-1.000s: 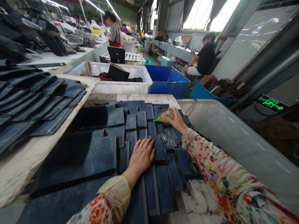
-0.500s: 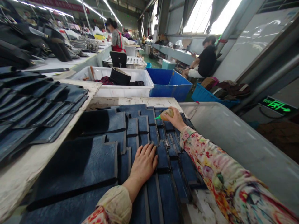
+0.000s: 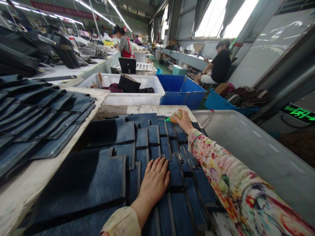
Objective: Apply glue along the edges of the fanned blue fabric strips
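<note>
My left hand (image 3: 155, 179) lies flat, fingers together, on overlapping dark blue leather pieces (image 3: 147, 144) spread over the worktable (image 3: 137, 109). My right hand (image 3: 183, 122) reaches to the far end of the row and grips a small squeeze bottle of glue (image 3: 175, 116) with a green nozzle pointing left. The bottle's tip sits at the top edge of the farthest blue pieces. Both forearms wear floral sleeves.
More dark leather pieces (image 3: 41, 111) lie fanned on a raised board at left. A white bin (image 3: 134, 96) and a blue bin (image 3: 180, 88) stand beyond the table. A grey bin (image 3: 246, 144) is at right. Two people work in the background.
My right hand has moved the glue bottle farther away along the row toward the table's far edge. My left hand has stayed flat on the pieces. The camera has tilted slightly.
</note>
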`<state>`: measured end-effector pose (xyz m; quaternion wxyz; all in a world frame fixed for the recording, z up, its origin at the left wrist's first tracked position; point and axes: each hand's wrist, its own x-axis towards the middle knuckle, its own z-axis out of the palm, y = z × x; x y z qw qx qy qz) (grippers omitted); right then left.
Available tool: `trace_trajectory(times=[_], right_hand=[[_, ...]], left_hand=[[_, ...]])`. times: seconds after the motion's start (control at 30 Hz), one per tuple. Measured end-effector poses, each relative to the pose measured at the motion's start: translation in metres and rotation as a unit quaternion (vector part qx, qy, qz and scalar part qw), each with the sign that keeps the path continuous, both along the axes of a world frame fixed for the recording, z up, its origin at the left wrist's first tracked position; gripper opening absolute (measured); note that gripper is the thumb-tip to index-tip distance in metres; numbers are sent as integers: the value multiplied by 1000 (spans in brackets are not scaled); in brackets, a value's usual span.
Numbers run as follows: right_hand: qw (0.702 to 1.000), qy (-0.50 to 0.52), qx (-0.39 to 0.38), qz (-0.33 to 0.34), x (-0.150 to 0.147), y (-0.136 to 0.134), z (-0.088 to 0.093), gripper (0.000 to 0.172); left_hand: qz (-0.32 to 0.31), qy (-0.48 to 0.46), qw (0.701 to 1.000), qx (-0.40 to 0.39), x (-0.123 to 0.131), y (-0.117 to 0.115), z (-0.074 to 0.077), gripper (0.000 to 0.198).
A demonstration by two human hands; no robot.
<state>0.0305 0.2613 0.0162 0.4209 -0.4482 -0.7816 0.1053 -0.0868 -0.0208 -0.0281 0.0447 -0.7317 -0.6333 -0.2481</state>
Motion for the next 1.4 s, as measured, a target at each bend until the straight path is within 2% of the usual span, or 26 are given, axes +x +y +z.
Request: trace_trajectory(times=[0.33, 0.43, 0.57, 0.63, 0.87, 1.1, 1.23, 1.4], right_hand=[[999, 21, -8, -36, -7, 13, -1, 46], [997, 18, -60, -43, 3, 7, 5, 46], [985, -9, -172, -26, 18, -6, 16, 45], [981, -18, -193, -26, 20, -9, 19, 46], [998, 13, -57, -34, -2, 5, 6, 46], [998, 19, -42, -43, -16, 18, 2, 43], [996, 1, -85, -39, -9, 6, 10, 43], [978, -45, -199, -31, 8, -17, 29, 42]], left_hand=[[-6, -20, 1000, -14, -1, 0, -1, 35], [-7, -23, 1000, -11, 0, -1, -1, 35], [-9, -25, 1000, -5, 0, 0, -1, 36], [-11, -26, 1000, 0, -1, 0, -1, 36], [-9, -13, 1000, -2, 0, 0, -1, 36], [-7, -8, 1000, -10, -1, -1, -1, 36], [-9, -15, 1000, -17, -1, -1, -1, 36], [-7, -17, 1000, -17, -1, 0, -2, 36]])
